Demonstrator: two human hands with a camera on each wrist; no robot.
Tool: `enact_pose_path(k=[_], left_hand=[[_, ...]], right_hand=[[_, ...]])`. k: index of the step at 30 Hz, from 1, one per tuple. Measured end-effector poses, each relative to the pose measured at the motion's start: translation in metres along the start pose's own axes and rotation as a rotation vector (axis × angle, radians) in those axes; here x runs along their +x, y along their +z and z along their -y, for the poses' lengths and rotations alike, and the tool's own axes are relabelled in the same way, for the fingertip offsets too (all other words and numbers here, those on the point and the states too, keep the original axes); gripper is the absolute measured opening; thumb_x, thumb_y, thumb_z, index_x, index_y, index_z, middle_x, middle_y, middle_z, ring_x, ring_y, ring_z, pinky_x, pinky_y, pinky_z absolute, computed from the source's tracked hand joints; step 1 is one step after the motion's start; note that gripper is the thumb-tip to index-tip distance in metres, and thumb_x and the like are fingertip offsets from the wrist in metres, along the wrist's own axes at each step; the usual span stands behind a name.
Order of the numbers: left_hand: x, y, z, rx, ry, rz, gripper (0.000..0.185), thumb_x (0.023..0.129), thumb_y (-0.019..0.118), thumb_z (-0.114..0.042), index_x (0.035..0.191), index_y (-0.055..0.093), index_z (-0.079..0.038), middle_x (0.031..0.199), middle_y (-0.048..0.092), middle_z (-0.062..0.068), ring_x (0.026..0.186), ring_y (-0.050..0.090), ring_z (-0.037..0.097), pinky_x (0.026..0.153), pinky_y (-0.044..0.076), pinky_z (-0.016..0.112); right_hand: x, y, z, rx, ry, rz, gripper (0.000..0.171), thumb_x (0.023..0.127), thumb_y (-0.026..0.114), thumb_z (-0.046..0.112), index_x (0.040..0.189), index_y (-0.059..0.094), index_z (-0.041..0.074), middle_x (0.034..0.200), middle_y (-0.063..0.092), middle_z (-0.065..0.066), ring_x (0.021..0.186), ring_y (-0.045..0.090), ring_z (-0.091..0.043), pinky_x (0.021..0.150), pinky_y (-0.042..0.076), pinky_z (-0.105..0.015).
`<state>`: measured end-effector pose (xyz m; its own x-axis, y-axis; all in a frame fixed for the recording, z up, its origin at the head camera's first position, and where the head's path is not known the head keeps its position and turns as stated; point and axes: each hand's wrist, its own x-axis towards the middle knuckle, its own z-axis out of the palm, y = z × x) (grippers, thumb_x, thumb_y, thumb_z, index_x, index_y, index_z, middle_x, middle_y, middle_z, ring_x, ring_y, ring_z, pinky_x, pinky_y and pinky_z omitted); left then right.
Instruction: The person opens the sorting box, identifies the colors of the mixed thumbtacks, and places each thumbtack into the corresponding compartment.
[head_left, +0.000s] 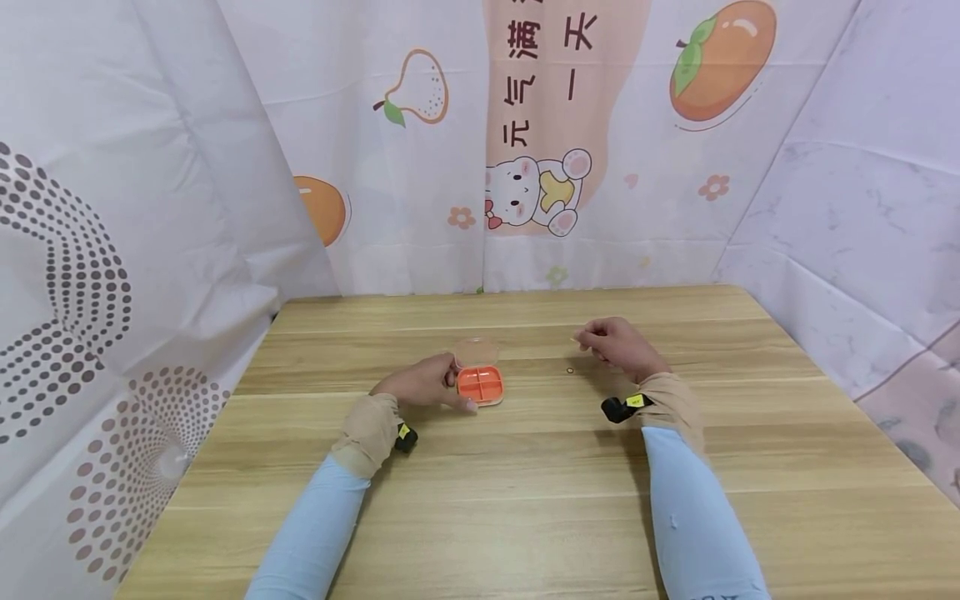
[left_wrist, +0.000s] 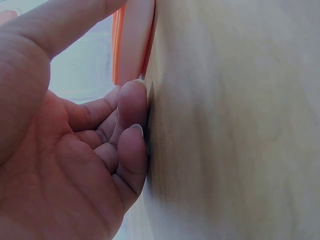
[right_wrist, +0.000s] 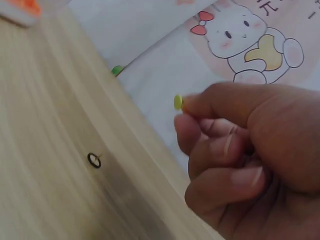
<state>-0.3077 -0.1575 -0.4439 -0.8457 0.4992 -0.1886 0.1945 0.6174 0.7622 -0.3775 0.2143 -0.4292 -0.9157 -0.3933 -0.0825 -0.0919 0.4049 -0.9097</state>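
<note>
A small orange pill box (head_left: 491, 391) with four-way dividers lies open on the table, its clear lid (head_left: 477, 352) swung back toward the far side. My left hand (head_left: 431, 383) holds the box from the left, thumb along its near edge and fingers at its back left corner. In the left wrist view the other fingers (left_wrist: 132, 150) curl down against the tabletop. Raised over the table at right, my right hand (head_left: 621, 347) pinches a tiny yellow thumbtack (right_wrist: 178, 102) between thumb and index finger, its flat head facing outward.
On the wood-grain table (head_left: 480, 517), between the box and my right hand, lies a tiny dark-rimmed ring shape (right_wrist: 94, 160) with a short spike. A printed curtain (head_left: 420, 183) hangs behind the table; white sheets flank both sides.
</note>
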Motion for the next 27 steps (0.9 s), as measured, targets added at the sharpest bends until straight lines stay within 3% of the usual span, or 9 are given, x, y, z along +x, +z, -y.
enact_pose_path(k=[6,11,17,23,27], left_hand=[[0.001,0.0,0.0,-0.003,0.004,0.001,0.055,0.081,0.091,-0.03,0.111,0.054,-0.003,0.091,0.053,0.005,0.081,0.045,0.016,0.071,0.039,0.03],[0.001,0.001,0.0,0.002,-0.004,-0.002,0.055,0.08,0.091,-0.031,0.11,0.054,-0.003,0.09,0.052,0.004,0.082,0.045,0.016,0.072,0.039,0.031],[0.0,0.0,0.0,0.003,0.006,-0.001,0.054,0.08,0.091,-0.03,0.11,0.054,-0.004,0.09,0.052,0.004,0.081,0.044,0.016,0.071,0.039,0.03],[0.001,0.0,0.001,0.007,0.003,0.003,0.055,0.08,0.091,-0.032,0.111,0.054,-0.005,0.091,0.051,0.004,0.082,0.044,0.015,0.071,0.039,0.03],[0.002,0.0,0.002,0.01,0.003,0.005,0.056,0.08,0.091,-0.032,0.112,0.054,-0.006,0.091,0.051,0.003,0.082,0.044,0.015,0.072,0.039,0.03]], right_hand=[[0.001,0.005,0.0,-0.027,-0.026,0.007,0.036,0.107,0.058,0.024,0.118,0.062,-0.009,0.095,0.06,-0.018,0.057,0.04,-0.011,0.052,0.038,-0.029],[0.004,0.009,0.002,-0.058,-0.054,0.01,0.035,0.107,0.059,0.024,0.115,0.063,-0.009,0.095,0.059,-0.025,0.055,0.038,-0.012,0.051,0.037,-0.028],[0.005,0.016,0.008,-0.106,-0.072,0.014,0.032,0.107,0.059,0.022,0.114,0.065,-0.008,0.093,0.06,-0.018,0.056,0.039,-0.013,0.051,0.037,-0.028],[0.005,0.022,0.012,-0.114,-0.077,0.03,0.034,0.106,0.06,0.026,0.113,0.065,-0.007,0.1,0.059,-0.03,0.056,0.039,-0.013,0.051,0.036,-0.028],[0.007,0.026,0.013,-0.119,-0.083,0.036,0.033,0.106,0.061,0.026,0.113,0.066,-0.006,0.099,0.061,-0.026,0.057,0.04,-0.014,0.052,0.037,-0.028]])
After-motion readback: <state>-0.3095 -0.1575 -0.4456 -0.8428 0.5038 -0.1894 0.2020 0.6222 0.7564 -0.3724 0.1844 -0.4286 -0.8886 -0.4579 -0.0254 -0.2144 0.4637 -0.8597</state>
